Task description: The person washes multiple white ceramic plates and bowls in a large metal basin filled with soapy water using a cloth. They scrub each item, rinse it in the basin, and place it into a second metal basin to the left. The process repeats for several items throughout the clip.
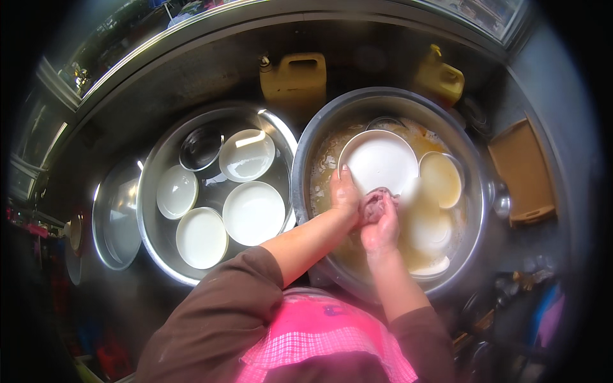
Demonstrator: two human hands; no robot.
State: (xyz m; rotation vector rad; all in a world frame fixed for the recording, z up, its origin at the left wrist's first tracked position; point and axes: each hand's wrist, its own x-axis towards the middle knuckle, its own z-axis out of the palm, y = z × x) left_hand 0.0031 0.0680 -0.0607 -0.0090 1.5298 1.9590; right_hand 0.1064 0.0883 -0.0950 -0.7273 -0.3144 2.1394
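Over a large metal basin (pixel 316 115) of cloudy, yellowish water, my left hand (pixel 346 194) grips the lower left rim of a white bowl (pixel 378 158). A wadded pinkish cloth (pixel 377 206) is held in my right hand (pixel 382 230) at the bowl's lower edge. The bowl's inside faces up towards me. Right of it, a second white bowl (pixel 440 179) lies partly in the water with cloudy liquid in it. More white dishware (pixel 431 268) shows half sunk near the basin's front right.
Left stands another metal basin (pixel 165 258) with several white bowls (pixel 254 213) and a dark bowl (pixel 201 147). A metal tray (pixel 117 225) leans farther left. Yellow jugs (pixel 294 79) stand behind, one at right (pixel 440 79). A brown box-like object (pixel 522 172) sits right of the basins.
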